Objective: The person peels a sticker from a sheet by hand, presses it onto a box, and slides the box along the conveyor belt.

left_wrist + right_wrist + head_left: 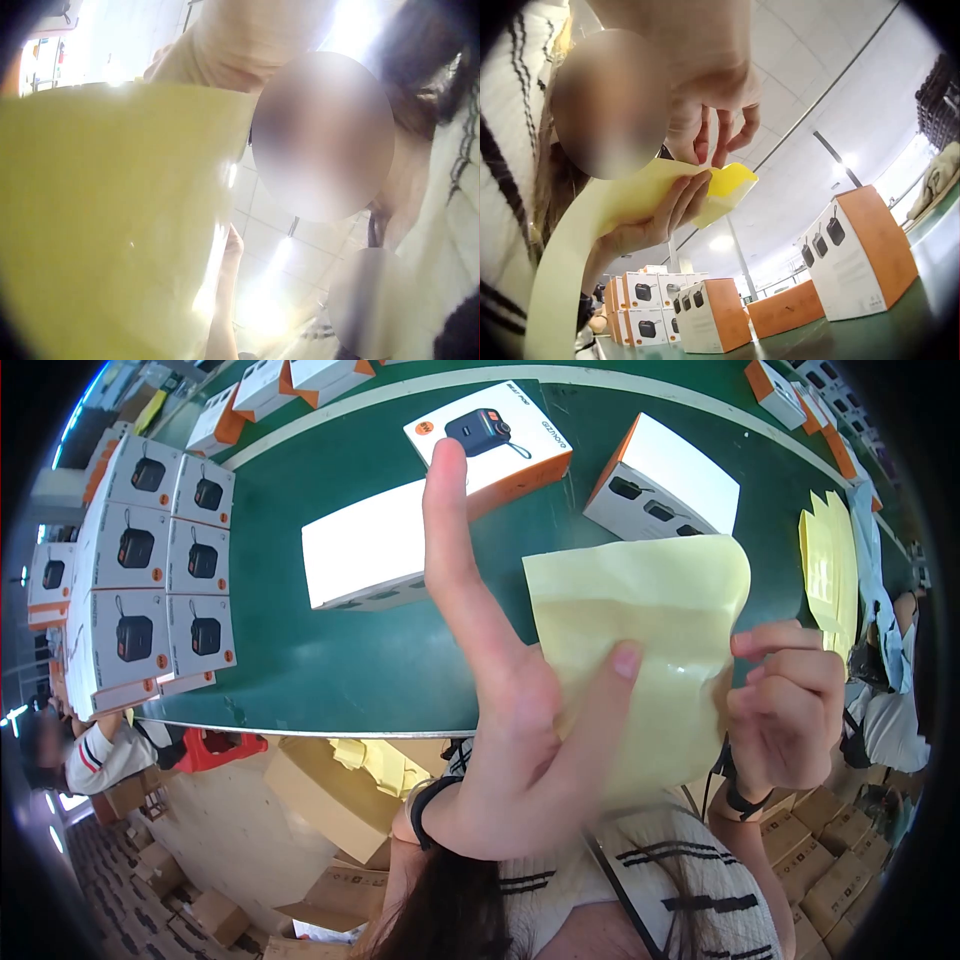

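Note:
A glossy pale yellow sheet [650, 600] is held up in front of the person's body in the head view. My left hand [520, 720] grips it from the left. Its thumb lies on the sheet's near face, and one finger stands straight up beside it. In the right wrist view, curled left fingers [682, 199] lie over the sheet. My right hand [790, 710] is at the sheet's right edge, pinching there with bent fingertips. From the right wrist, a brighter yellow flap [735, 178] shows just past those fingertips. The sheet fills much of the left wrist view.
On the green table [330, 680] lie a white box [365, 545], a printed speaker box [490, 435] and another white box [665, 480]. Stacked boxes [135, 550] stand left. More yellow sheets [828, 580] lie at right. Below is an open carton [320, 785]; other people are at both sides.

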A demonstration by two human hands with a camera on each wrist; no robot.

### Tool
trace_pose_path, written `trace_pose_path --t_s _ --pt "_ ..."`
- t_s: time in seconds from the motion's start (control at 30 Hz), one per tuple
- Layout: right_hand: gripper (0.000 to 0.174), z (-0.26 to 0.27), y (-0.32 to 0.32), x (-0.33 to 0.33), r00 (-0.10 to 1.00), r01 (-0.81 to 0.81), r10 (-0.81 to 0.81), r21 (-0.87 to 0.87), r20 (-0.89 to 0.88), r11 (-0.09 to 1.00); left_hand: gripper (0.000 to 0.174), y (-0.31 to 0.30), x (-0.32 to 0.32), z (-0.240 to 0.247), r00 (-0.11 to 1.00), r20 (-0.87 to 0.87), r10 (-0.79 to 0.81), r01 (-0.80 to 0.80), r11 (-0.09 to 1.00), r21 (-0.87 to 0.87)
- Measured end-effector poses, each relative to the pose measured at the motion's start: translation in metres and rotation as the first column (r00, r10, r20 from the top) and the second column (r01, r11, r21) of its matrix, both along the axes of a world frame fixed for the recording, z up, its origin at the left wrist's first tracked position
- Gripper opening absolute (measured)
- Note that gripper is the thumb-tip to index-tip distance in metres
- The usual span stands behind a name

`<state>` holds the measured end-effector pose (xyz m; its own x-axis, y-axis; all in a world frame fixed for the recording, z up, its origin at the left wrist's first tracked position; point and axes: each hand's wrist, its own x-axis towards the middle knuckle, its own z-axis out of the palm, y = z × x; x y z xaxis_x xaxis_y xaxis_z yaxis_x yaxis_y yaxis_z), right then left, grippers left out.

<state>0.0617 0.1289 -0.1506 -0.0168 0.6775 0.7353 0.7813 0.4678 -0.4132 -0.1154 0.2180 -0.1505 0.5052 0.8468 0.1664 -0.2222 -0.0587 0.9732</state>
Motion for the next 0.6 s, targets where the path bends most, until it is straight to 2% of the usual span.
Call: trace_pose_path --t_s 0.1,0.23,0.43,0.53,0.6 --pt "0.026 -0.001 0.003 0.000 0.999 -0.016 0.015 -0.017 -0.049 1.000 0.098 0.004 0.000 -0.005 1.000 -0.010 -0.013 0.013 0.999 0.035" --pt "0.025 0.009 0.009 -0.007 0.998 0.062 -0.063 -0.115 -0.005 0.991 0.098 0.008 0.001 -0.004 0.998 0.056 -0.027 0.029 0.999 -0.042" --pt "0.028 0.012 0.013 -0.002 0.999 -0.028 0.031 -0.189 0.017 0.982 0.097 0.010 0.003 -0.001 0.987 0.157 -0.033 0.059 0.985 -0.161" --pt "0.027 0.006 0.014 -0.006 0.998 -0.001 -0.006 -0.109 -0.064 0.994 0.097 0.012 0.004 0.001 0.977 0.213 -0.031 0.077 0.975 -0.211" --pt "0.026 0.005 0.011 -0.007 0.975 0.071 -0.089 -0.092 -0.206 0.993 0.097 0.013 0.005 0.003 0.968 0.250 -0.026 0.088 0.967 -0.240"
